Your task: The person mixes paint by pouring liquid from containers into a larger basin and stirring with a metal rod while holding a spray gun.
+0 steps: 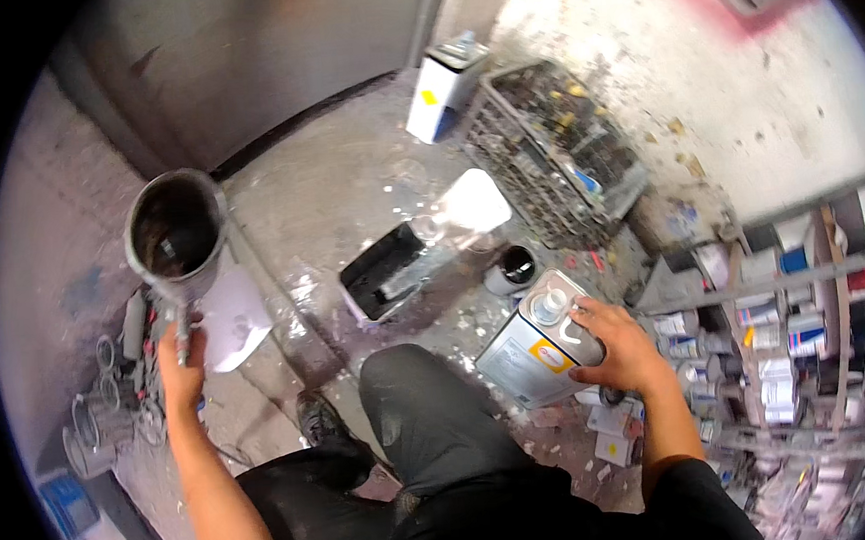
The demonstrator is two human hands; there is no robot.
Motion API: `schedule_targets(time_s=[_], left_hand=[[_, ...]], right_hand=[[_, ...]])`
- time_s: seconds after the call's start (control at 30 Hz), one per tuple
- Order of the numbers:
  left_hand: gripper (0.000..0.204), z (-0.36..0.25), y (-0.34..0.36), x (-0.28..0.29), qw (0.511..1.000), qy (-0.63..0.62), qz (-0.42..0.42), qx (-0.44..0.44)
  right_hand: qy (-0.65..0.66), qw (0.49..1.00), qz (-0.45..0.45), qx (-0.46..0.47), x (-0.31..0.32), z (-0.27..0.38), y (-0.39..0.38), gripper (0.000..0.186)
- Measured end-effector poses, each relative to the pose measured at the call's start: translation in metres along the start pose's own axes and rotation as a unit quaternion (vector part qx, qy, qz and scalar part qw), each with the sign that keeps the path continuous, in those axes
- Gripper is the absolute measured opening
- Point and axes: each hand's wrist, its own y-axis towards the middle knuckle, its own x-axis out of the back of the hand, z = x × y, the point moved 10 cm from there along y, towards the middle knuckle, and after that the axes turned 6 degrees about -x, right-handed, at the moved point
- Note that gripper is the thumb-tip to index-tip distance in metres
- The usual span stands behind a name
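Note:
On the left, my left hand (181, 366) is closed around the handle of a deep round metal pot (139, 235). The pot's inside is dark, and its mouth is tipped up toward me. My right hand (619, 349) grips the top edge of a rectangular metal can (519, 359), with a round spout and an orange label. The can is tilted. Just beyond it stands a small round can (501, 277) with a dark inside. In the middle of the floor lies a rectangular tub (363, 313) with a dark inside, and a whitish flat piece (483, 201) adjoins it.
A grimy plastic crate (519, 149) holding litter stands at the far right, beside another rectangular can (431, 100). Shelves (715, 295) full of cans line the right side. Several jars and tools (112, 413) crowd the left wall. A pale sheet (230, 319) is near the pot.

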Motion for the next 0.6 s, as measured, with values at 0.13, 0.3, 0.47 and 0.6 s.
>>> schedule_targets(time_s=[0.13, 0.3, 0.47, 0.6], left_hand=[[0.027, 0.043, -0.003, -0.004, 0.996, 0.003, 0.053, 0.072], [0.029, 0.049, 0.006, -0.017, 0.996, -0.055, 0.036, 0.056], [0.028, 0.032, 0.012, -0.025, 0.996, -0.076, 0.036, 0.034], [0.028, 0.038, 0.010, -0.034, 0.994, -0.086, 0.050, 0.053]], right_hand=[[0.027, 0.996, -0.045, -0.070, -0.013, -0.058, -0.038, 0.079], [0.059, 0.973, -0.095, -0.203, -0.039, -0.131, -0.079, 0.084], [0.046, 0.931, -0.197, -0.304, -0.060, -0.201, -0.102, 0.086], [0.053, 0.882, -0.277, -0.377, -0.068, -0.260, -0.103, 0.088]])
